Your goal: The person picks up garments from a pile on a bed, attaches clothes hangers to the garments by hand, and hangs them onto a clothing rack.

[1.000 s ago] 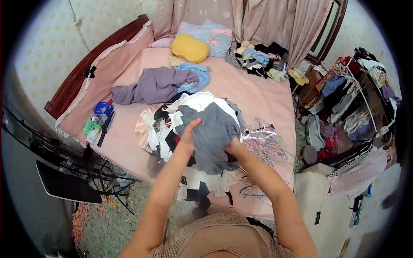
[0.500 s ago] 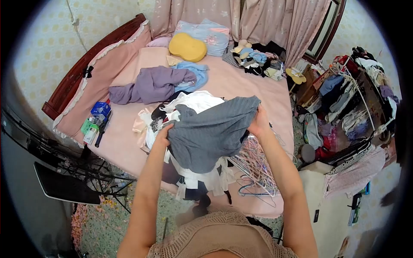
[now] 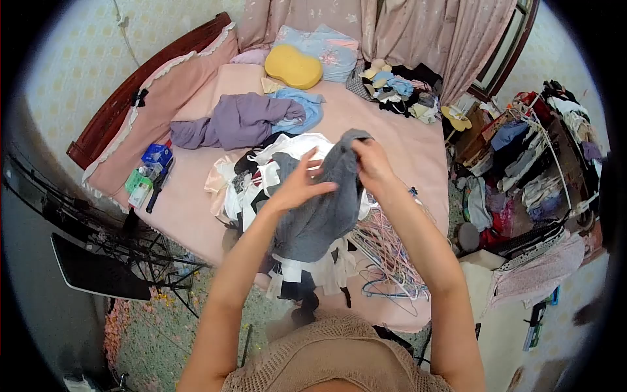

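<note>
A dark grey garment (image 3: 313, 222) hangs from my right hand (image 3: 373, 163), whose fingers pinch its bunched upper edge. My left hand (image 3: 304, 186) is in front of the garment's left side, its fingers spread apart and not closed on the cloth. Below and behind the garment lies a pile of mixed clothes, with a white piece (image 3: 297, 145) at its top. Pale strips of cloth (image 3: 333, 268) hang at the pile's near side. To the right of the garment lies a heap of pink and blue hangers (image 3: 388, 251).
On the pink bed (image 3: 392, 147) are a purple blanket (image 3: 245, 121), a yellow pillow (image 3: 294, 66), a blue patterned pillow (image 3: 336, 52) and small boxes (image 3: 157, 155). Another clothes pile (image 3: 401, 91) is by the curtain. Loaded clothes racks (image 3: 522, 150) stand right; a black panel (image 3: 98, 268) is left.
The grey garment was stretched between both hands; now it hangs gathered from my right hand, which has moved left. My left hand has let go of its edge and moved right, fingers spread.
</note>
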Motion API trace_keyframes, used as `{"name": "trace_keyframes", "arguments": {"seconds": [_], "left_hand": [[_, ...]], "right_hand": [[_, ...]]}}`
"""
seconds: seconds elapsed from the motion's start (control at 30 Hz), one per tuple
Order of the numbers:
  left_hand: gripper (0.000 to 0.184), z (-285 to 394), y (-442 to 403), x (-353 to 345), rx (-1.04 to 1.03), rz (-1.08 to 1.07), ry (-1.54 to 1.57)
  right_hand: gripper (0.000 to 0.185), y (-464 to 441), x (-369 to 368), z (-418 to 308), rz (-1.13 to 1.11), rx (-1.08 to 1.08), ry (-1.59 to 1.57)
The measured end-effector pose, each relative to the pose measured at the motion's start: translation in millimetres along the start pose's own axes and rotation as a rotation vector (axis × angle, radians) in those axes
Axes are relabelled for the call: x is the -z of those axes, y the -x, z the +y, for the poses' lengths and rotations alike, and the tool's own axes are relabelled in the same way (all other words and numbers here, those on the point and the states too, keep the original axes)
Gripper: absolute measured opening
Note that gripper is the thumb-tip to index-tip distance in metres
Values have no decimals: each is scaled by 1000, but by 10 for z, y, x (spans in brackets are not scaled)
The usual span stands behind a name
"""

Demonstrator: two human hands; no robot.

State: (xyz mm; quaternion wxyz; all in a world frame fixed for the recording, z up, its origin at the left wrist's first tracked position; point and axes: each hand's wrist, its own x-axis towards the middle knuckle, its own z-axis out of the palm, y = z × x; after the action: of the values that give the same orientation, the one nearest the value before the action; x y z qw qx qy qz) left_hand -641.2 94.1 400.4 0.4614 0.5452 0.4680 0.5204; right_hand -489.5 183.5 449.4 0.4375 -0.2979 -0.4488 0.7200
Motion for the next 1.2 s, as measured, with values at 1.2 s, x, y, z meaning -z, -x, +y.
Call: {"name": "trace_keyframes", "arguments": {"seconds": [1.2], "left_hand": [[23,291,-545,724,578,127,736]], "right_hand": [[35,380,981,-387,-586,87,1376]]}}
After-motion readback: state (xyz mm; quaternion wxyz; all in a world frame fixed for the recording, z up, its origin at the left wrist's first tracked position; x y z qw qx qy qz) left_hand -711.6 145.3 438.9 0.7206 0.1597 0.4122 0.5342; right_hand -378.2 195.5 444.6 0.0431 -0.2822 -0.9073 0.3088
